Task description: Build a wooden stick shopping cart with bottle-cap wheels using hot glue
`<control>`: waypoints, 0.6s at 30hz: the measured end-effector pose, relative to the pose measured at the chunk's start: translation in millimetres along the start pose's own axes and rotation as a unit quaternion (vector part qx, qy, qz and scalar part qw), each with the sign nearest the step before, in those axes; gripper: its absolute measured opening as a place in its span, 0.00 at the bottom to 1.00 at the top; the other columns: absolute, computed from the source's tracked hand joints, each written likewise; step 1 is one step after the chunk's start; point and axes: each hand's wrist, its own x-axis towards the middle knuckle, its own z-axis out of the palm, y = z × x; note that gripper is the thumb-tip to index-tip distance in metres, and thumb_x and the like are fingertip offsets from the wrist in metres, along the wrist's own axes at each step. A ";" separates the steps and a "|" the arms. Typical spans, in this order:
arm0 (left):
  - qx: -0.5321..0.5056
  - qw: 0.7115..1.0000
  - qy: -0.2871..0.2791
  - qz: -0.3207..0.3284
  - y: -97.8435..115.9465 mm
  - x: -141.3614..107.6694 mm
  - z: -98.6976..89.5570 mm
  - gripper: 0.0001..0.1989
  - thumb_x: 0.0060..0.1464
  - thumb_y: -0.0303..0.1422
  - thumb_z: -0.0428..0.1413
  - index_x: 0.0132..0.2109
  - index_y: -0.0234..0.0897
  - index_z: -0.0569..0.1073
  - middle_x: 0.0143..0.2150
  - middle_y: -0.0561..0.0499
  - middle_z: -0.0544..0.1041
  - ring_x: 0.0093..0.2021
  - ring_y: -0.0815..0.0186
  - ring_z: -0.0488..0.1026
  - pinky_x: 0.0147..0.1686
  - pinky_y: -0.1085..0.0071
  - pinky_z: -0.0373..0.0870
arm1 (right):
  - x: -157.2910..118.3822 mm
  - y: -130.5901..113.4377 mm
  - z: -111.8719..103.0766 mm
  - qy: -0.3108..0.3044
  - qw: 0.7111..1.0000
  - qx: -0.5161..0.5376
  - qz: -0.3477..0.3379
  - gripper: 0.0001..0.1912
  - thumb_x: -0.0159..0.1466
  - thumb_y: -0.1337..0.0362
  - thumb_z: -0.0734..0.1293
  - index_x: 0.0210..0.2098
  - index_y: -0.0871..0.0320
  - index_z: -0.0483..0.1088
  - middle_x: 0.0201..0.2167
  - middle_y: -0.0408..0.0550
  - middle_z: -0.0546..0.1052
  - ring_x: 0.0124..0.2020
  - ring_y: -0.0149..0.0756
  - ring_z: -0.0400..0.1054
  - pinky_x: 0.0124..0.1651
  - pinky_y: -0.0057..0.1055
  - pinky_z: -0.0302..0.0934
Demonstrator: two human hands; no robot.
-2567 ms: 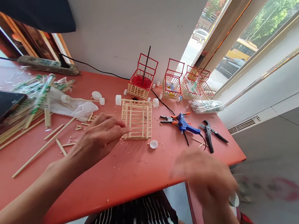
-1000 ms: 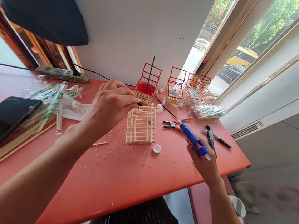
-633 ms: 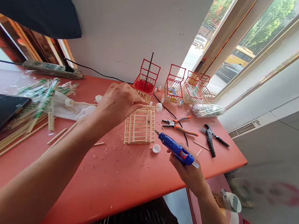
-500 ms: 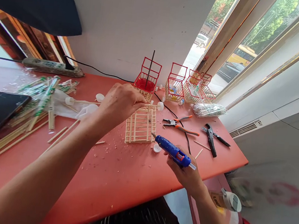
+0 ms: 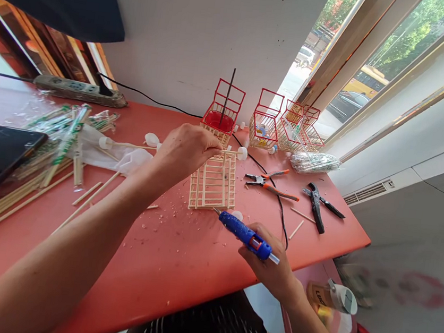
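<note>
My left hand [image 5: 187,152] reaches over the far end of a lattice frame of thin wooden sticks [image 5: 212,184] lying on the table. Its fingers are pinched on a wooden stick axle [image 5: 230,153] with a white cap wheel [image 5: 242,153] on the right end. The axle lies across the far edge of the frame; my hand hides its middle. My right hand [image 5: 269,260] is wrapped around a blue hot glue gun [image 5: 244,234]. The gun's nozzle points left, close to the frame's near edge; whether it touches cannot be made out. A white cap [image 5: 237,216] lies partly behind the gun.
Orange-handled pliers [image 5: 270,182] and black pliers [image 5: 317,204] lie to the right, crossed partly by a black cable. Red-topped stick baskets [image 5: 265,120] stand at the back. On the left are a phone [image 5: 0,162], loose sticks [image 5: 20,207] and a power strip [image 5: 80,91].
The glue gun has moved left and toward me, its nozzle passing from the frame's right side to its near edge. My left hand stays on the axle. The view has shifted slightly.
</note>
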 end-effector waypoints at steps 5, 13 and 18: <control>-0.009 1.000 0.017 0.006 -2.1 -0.8 1.2 0.14 0.62 0.37 0.52 0.41 0.42 0.83 0.37 0.49 0.84 0.41 0.57 0.79 0.39 0.65 0.68 | 0.5 -0.1 7.3 -0.008 0.999 -0.037 -0.026 0.07 0.70 0.61 0.68 0.45 0.54 0.68 0.38 0.45 0.75 0.37 0.35 0.70 0.40 0.29 0.62; -0.012 1.000 0.022 0.008 0.8 -2.0 -0.3 0.14 0.61 0.36 0.52 0.38 0.41 0.83 0.35 0.49 0.83 0.37 0.58 0.77 0.40 0.65 0.68 | 3.9 0.1 21.7 0.008 0.998 -0.058 -0.030 0.07 0.72 0.57 0.66 0.42 0.53 0.66 0.36 0.46 0.74 0.34 0.36 0.69 0.37 0.30 0.63; -0.007 1.000 0.014 0.014 3.1 -2.0 -3.9 0.14 0.61 0.35 0.52 0.38 0.41 0.82 0.36 0.49 0.83 0.39 0.58 0.77 0.40 0.65 0.66 | 6.9 -1.5 24.4 0.033 0.997 -0.059 -0.041 0.10 0.72 0.54 0.66 0.41 0.53 0.66 0.33 0.44 0.73 0.31 0.35 0.67 0.34 0.30 0.62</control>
